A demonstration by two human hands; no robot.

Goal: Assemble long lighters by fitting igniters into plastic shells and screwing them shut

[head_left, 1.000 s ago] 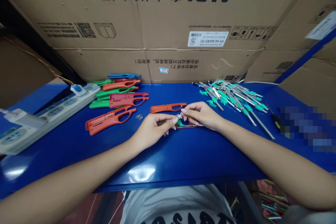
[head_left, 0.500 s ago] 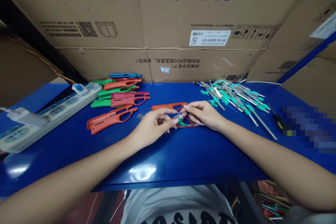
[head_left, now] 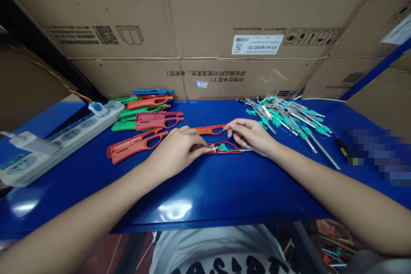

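My left hand (head_left: pixel 181 147) is closed, thumb and fingers pinching the left end of a red lighter shell half (head_left: pixel 237 146) that lies on the blue table. A green trigger piece (head_left: pixel 223 147) sits in that half, a clear and white part beside it and a metal tube (head_left: pixel 245 150) at its right end. My fingers hide the shell's left end. Just beyond it lies an orange shell half (head_left: pixel 210 130). My right hand (head_left: pixel 252 137) hovers over the right side, fingers curled and fingertips pinched by the orange half's tip; whether they grip anything is hidden.
Several red, green and blue shell halves (head_left: pixel 159 120) lie at the left, near a white power strip (head_left: pixel 72 137). At the back right is a pile of metal tubes with green pieces (head_left: pixel 289 115). A screwdriver (head_left: pixel 342 147) lies farther right. Cardboard (head_left: pixel 205 17) walls the table's back.
The clear part held between both hands has gone down into the red shell. My left hand has moved left and down onto the shell's end; my right hand has lifted off the part.
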